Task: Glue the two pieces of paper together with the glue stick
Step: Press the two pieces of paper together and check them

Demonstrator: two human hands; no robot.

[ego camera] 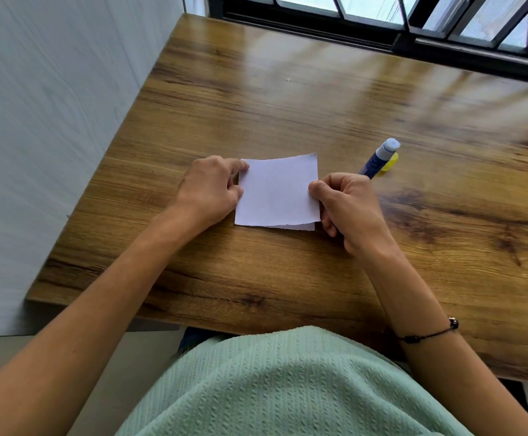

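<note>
Paper pieces: a white square sheet (pixel 277 191) lies over a second white piece (pixel 300 227) on the brown wooden table (pixel 256 105). Left hand (pixel 209 187) pinches the top sheet's left edge. Right hand (pixel 347 209) pinches its right edge while gripping the uncapped blue glue stick (pixel 379 158); its yellow cap (pixel 390 163) lies just behind.

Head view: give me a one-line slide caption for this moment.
Both hands align the top paper over the lower paper on the wooden table; right hand also holds the uncapped glue stick.
</note>
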